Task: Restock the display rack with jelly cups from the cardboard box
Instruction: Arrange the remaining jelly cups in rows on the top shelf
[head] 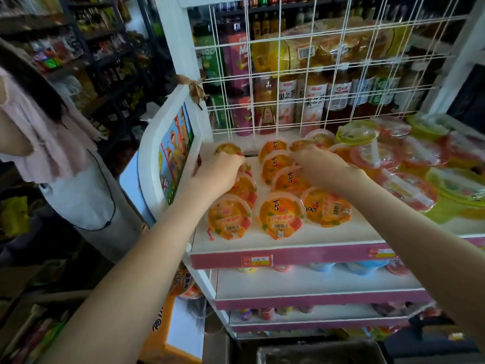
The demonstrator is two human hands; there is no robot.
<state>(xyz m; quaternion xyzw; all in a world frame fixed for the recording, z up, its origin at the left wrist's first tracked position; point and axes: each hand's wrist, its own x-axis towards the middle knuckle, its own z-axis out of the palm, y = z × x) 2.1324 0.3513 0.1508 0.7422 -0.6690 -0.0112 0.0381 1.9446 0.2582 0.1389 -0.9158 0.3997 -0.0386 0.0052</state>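
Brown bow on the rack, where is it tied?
In the head view, the brown bow sits upper left of centre, tied where the white wire grid meets the cartoon side panel, above the left hand.

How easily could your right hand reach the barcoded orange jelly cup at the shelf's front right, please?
Probably easily: the right hand is just behind that jelly cup, which lies uncovered on the top shelf, so drawing back should do.

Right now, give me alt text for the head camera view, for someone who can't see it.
Two bare hands arrange orange jelly cups on the top shelf of a white display rack: the left hand holds a cup at the back left, the right hand rests on cups mid-shelf. Bottled drinks stand behind a wire grid.
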